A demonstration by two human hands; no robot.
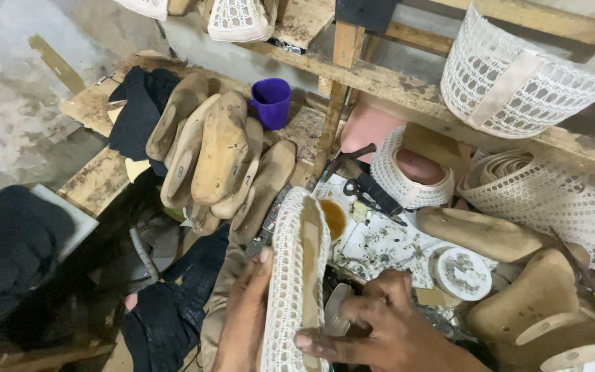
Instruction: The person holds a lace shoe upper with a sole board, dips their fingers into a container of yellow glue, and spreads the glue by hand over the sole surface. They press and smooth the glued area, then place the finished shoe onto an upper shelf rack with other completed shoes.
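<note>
I hold the white crocheted shoe upper [296, 275] on its wooden last, sole side up, low at the middle over the counter [380, 241]. My left hand [242, 324] cups its left edge, fingers closed on it; my right hand [380, 334] pinches its right edge, thumb on the sole

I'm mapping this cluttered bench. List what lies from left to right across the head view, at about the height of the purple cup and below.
Black cloth bundle → pile of wooden shoe lasts → purple cup → white crocheted shoe upper on a last, held by left hand and right hand → round lid → wooden last.
</note>
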